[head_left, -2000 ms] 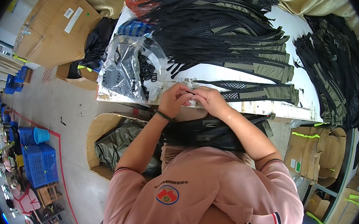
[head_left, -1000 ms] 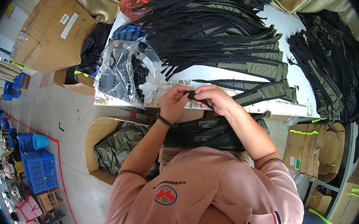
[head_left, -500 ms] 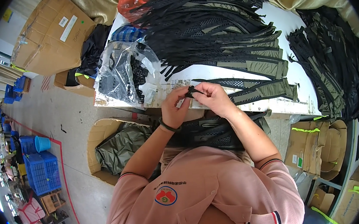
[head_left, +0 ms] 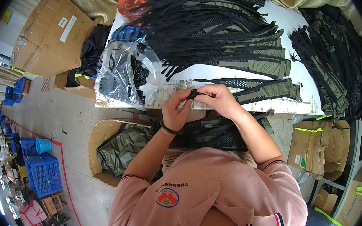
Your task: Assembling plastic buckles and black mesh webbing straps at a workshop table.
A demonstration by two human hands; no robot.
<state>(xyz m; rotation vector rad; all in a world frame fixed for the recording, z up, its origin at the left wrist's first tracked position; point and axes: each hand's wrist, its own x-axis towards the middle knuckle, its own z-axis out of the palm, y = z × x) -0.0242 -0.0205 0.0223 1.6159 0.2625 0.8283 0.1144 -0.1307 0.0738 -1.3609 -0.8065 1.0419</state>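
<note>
Fingers of both hands meet on a small black buckle (head_left: 194, 94) at the white table's (head_left: 229, 71) near edge: left hand (head_left: 175, 111) pinching from below, right hand (head_left: 216, 98) pinching from above. Trailing rightward from the pinch lies a black-and-olive mesh strap (head_left: 262, 91), probably light and limp; the hard buckle looks the surest hold.
</note>
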